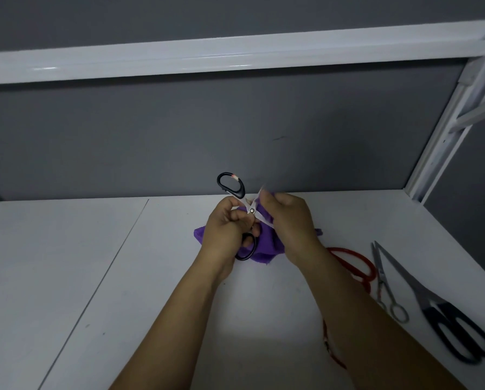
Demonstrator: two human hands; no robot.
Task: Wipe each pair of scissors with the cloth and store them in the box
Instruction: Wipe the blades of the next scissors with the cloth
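Bridging both hands [224, 229] [289, 223]: scissors [252, 211], cloth [266, 244]

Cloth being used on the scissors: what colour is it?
Plain purple. The head view shows the cloth best, held against the black-handled scissors.

The cloth [264, 246] is showing plain purple against the white worktop [95, 263], and the scissors [235, 187] at the cloth are showing black handles, silver blades and a red-and-white band on the upper loop. To the right, a red-handled pair [356, 260], an all-silver pair [383, 282] and a black-handled pair [444, 313] with grey blades are lying before a plain grey wall [207, 130].
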